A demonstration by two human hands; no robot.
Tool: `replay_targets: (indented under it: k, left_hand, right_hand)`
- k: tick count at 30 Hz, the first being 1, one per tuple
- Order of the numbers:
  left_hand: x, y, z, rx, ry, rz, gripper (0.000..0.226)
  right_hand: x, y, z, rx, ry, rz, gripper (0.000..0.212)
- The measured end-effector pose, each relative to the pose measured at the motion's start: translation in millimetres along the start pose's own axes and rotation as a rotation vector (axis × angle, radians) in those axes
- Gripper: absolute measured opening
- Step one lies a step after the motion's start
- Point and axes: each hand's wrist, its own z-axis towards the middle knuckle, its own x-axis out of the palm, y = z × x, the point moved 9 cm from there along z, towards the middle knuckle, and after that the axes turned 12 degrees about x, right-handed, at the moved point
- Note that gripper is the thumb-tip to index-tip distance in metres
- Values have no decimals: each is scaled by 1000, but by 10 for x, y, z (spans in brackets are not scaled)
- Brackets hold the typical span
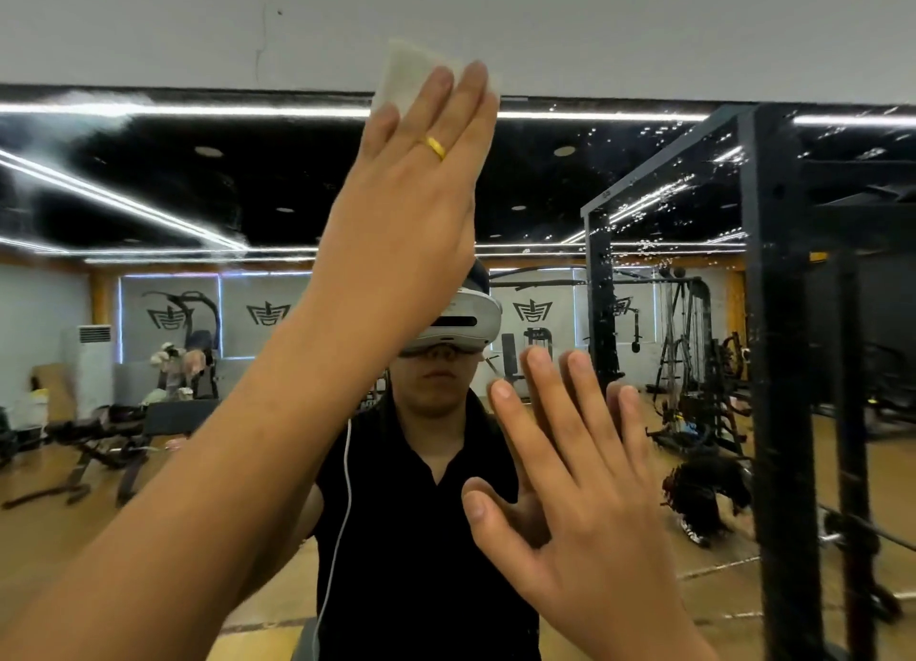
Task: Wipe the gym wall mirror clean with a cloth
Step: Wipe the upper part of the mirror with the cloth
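Head view: the wall mirror (148, 189) fills most of the frame, with its top edge running under a strip of pale wall (644, 25). A black steel rack (773, 363) stands along the mirror's right edge. The left hand (411, 204) reaches up to the middle of the top edge, fingers straight and close together, pressing the cloth (411, 73) flat against the glass. The right hand (585, 502) lies lower on the glass, right of centre, with its fingers spread and holding nothing. The pale cloth sits under the left fingertips, its upper part showing above them and overlapping the wall. Droplets (659, 199) speckle the mirror's upper right corner. A gold ring (434, 147) sits on one left finger.
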Motion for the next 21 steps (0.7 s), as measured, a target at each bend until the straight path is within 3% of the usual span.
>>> replay_targets:
  k: [6,16,21]
  left_hand:
    - [66,-257,-812,15,35,-6,64]
    - [75,-129,194,10,28,15,60]
    - [86,-281,-382,33,-4,4,63]
  right_hand:
    - [0,-17,-28,-6,15,-2,68]
    - [-2,-35,-32,-11,-12,-19,68]
    - [5,-24,-38,2,-13,-5,68]
